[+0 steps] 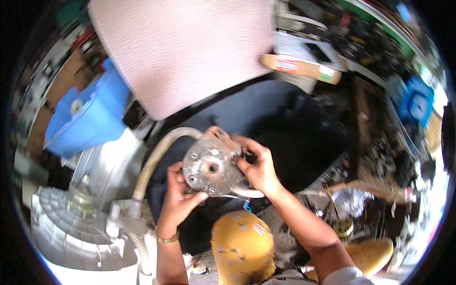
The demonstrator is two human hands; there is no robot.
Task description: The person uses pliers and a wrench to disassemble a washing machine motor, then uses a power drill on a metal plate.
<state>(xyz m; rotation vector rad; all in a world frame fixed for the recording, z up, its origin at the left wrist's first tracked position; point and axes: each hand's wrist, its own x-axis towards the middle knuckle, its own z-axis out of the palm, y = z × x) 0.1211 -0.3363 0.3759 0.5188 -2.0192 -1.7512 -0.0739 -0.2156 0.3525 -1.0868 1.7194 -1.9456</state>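
A worn, grey metal plate with a round hole in its middle and smaller holes near its rim is held up between my two hands. A rusty tab sticks out of its far edge. My left hand grips the plate's lower left edge, thumb toward the near side. With fingers and thumb, my right hand pinches its right edge; the far fingertips are partly hidden. Below the plate lies a large black basin, dark inside. A beige hose curves from the left and passes behind the plate.
On the left stand a white washing-machine tub and a blue plastic bin. A pale textured panel leans over the basin's far side. At the right are a phone, a blue container, clear plastic and scattered dark parts.
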